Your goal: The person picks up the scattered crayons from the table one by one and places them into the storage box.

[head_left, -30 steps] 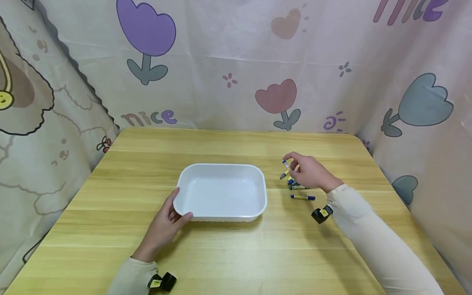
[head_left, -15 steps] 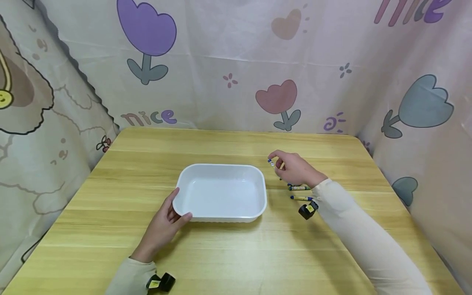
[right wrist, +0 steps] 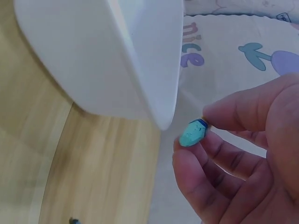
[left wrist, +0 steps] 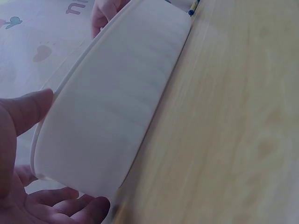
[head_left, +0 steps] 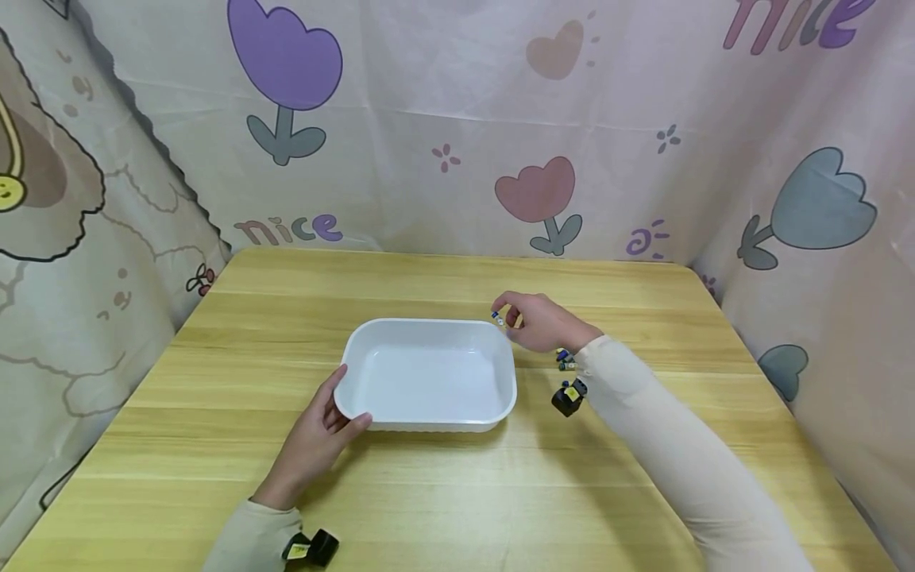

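Note:
A white rectangular plastic tray (head_left: 436, 424) sits mid-table. My left hand (head_left: 314, 438) holds its near left corner, thumb on the front rim and fingers along the left side. In the left wrist view, the tray's outer wall (left wrist: 105, 93) fills the middle, with fingertips under its lower end. My right hand (head_left: 543, 322) pinches a small crayon (right wrist: 194, 132) between thumb and fingers, just off the tray's far right corner. The crayon's teal end and a dark blue band show in the right wrist view; the rest is hidden by the fingers.
Several yellow and blue crayons (head_left: 565, 360) lie on the wooden table (head_left: 429, 508) right of the tray, partly covered by my right forearm. A patterned curtain (head_left: 400, 119) hangs behind the table and along both sides.
My right hand has carried the crayon leftward from the scattered crayons to the tray's far right corner. My left hand and the tray have stayed put.

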Available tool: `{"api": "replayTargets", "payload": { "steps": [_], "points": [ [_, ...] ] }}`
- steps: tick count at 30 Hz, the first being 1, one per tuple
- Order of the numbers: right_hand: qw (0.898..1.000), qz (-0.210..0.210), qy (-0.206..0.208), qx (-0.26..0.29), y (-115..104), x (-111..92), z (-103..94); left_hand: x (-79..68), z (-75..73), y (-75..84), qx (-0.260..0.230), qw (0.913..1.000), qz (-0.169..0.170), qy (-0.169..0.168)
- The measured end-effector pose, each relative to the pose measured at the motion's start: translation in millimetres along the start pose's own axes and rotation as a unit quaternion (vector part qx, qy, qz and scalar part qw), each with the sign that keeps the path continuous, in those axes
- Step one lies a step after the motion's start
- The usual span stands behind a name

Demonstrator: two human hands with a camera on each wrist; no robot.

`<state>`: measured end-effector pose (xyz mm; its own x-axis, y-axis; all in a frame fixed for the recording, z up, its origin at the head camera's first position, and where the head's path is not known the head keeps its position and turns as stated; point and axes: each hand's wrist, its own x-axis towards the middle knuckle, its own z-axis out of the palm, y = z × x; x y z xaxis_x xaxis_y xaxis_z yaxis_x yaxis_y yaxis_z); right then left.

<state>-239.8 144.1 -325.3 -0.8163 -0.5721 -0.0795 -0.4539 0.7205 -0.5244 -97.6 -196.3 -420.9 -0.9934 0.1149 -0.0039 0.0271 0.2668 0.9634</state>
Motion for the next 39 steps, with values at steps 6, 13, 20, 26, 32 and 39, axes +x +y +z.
{"api": "replayTargets", "payload": {
  "steps": [6, 13, 20, 26, 32, 39],
  "points": [
    [0.999, 0.007, -0.030, -0.008, -7, 12, 1.9, 0.4, 0.0, -0.5, 0.007, 1.0000, 0.006, -0.004],
    [0.998, 0.009, -0.065, -0.011, -19, 26, 6.8, 1.5, -0.4, -0.1, 0.014, 0.9999, 0.002, 0.002],
    [0.994, 0.026, -0.100, -0.019, -34, 41, 16.9, 0.5, -0.6, -0.4, 0.020, 0.9998, -0.003, 0.002],
    [0.991, 0.044, -0.121, -0.018, -45, 52, 25.9, 0.3, -0.4, 0.4, 0.022, 0.9997, 0.000, 0.003],
    [0.987, 0.067, -0.143, -0.021, -52, 61, 34.3, -0.7, 0.4, 0.3, 0.026, 0.9996, 0.000, 0.004],
    [0.987, 0.061, -0.149, -0.026, -60, 64, 39.2, -1.7, -1.2, 1.7, 0.036, 0.9993, 0.001, 0.006]
  ]
}}
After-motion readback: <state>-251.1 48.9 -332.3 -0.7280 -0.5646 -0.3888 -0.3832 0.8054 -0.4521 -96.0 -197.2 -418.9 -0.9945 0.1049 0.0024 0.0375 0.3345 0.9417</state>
